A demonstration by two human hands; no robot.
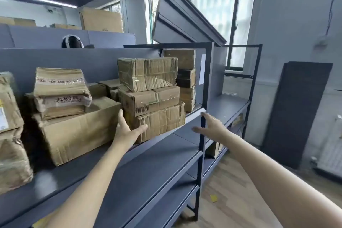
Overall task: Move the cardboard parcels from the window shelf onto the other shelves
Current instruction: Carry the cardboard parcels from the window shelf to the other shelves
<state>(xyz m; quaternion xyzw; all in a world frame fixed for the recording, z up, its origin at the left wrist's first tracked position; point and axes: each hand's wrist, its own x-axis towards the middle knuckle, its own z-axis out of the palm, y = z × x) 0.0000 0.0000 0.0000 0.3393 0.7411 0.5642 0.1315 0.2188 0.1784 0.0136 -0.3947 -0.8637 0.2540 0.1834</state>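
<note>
My left hand rests against the bottom parcel of a three-high stack, fingers straight along its left side and thumb across its front, a wide grip that curls round nothing. The stack sits at the front edge of the grey shelf, a large box just beside it. My right hand hangs spread wide by the shelf's dark upright post, holding nothing.

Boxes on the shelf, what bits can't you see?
- Head view: small boxes at the back, mostly hidden by front stacks.
- Far-left parcel, cut by the picture edge.
- Bottom box: its left end is covered by the left hand.
- Barcode label: too small to read.
</note>
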